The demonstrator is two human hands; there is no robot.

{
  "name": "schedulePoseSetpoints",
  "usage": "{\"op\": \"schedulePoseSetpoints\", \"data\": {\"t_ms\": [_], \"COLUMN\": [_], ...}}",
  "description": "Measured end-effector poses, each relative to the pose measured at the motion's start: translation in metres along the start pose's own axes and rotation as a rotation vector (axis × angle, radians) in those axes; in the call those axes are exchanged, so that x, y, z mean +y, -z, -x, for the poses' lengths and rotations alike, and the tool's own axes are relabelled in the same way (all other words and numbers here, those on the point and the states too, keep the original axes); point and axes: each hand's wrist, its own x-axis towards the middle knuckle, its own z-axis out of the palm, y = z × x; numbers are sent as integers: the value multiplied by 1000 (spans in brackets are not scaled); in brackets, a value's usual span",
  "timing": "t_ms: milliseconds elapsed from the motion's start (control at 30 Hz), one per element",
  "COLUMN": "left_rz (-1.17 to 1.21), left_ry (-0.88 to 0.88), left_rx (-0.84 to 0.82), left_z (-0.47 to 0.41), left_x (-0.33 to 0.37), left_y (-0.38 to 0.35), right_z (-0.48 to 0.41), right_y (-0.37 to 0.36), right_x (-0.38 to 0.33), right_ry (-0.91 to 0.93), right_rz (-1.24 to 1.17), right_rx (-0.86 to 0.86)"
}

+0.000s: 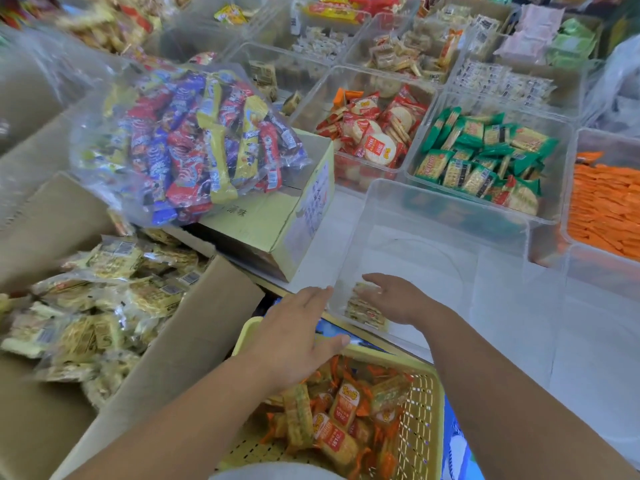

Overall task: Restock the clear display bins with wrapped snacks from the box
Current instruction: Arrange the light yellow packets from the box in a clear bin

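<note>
Down in the near corner of your clear bin (433,216) there's only a small stack of wrapped snacks (363,310), so you've barely started, and the box (194,327) to your left is loaded. Your right hand (398,299) sits right by that stack, fingers loose and straight, gripping nothing. Your left hand (298,334) hovers flat outside the bin, fingers together.

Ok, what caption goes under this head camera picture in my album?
Right hand inside a nearly empty clear bin, above a few wrapped snacks; left hand hovers outside.
</note>
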Motion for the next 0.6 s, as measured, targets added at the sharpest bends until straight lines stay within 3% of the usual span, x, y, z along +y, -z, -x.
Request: {"op": "schedulePoseSetpoints", "data": {"t_ms": [167,300,500,600], "left_rz": [44,60,24,32], "left_ry": [-25,112,427,481], "left_rx": [223,434,515,490], "left_z": [77,135,194,218], "left_x": [-35,-88,-205,-269], "left_y": [32,50,58,64], "right_z": [26,52,72,71], "right_y": [2,-29,-126,-178], "right_x": [-42,-108,-233,-285], "right_ry": [24,227,564,605], "right_rz": [-16,-70,103,220], "right_rx": [200,402,369,370]}}
